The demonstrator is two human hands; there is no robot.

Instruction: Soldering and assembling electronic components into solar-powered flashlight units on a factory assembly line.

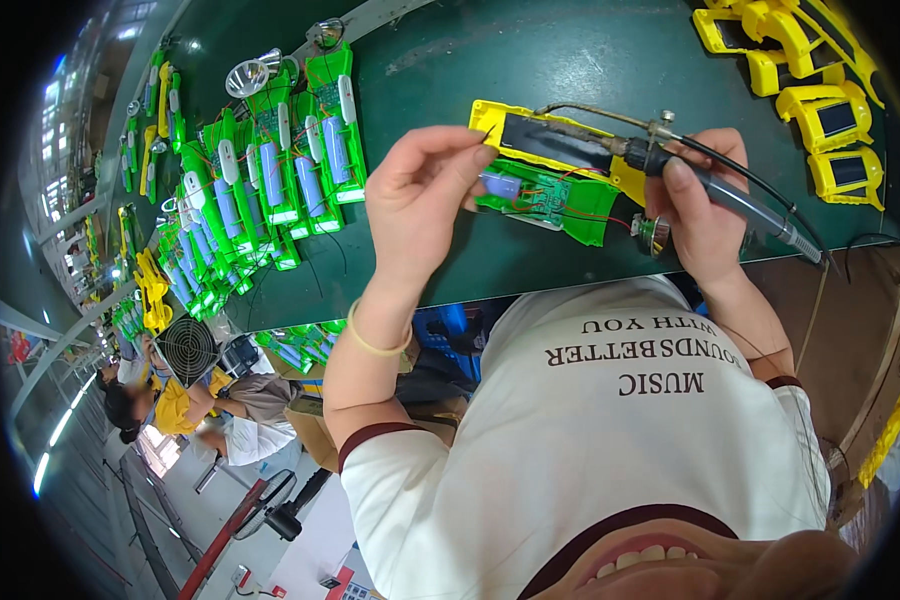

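Observation:
My right hand (708, 215) is closed round the dark grip of a soldering iron (740, 196), with a thin tube and a cable running along it. The iron's slim front part points left across a yellow housing (484, 114) with a dark panel (540, 140). At the housing's left end, the fingertips of my left hand (415, 195) pinch a thin dark wire (489, 132). Just nearer to me lies a green shell (590, 222) holding a blue cylindrical battery (500, 185) and a green circuit board (546, 198). A round lamp reflector (654, 235) hangs on wires at its right end.
Several green shells with batteries (270, 175) crowd the left of the green table (450, 60), silver reflectors (250, 77) among them. Yellow housings (838, 115) are piled at the far right. A black fan grille (187, 350) and a person in yellow (185, 405) are at left.

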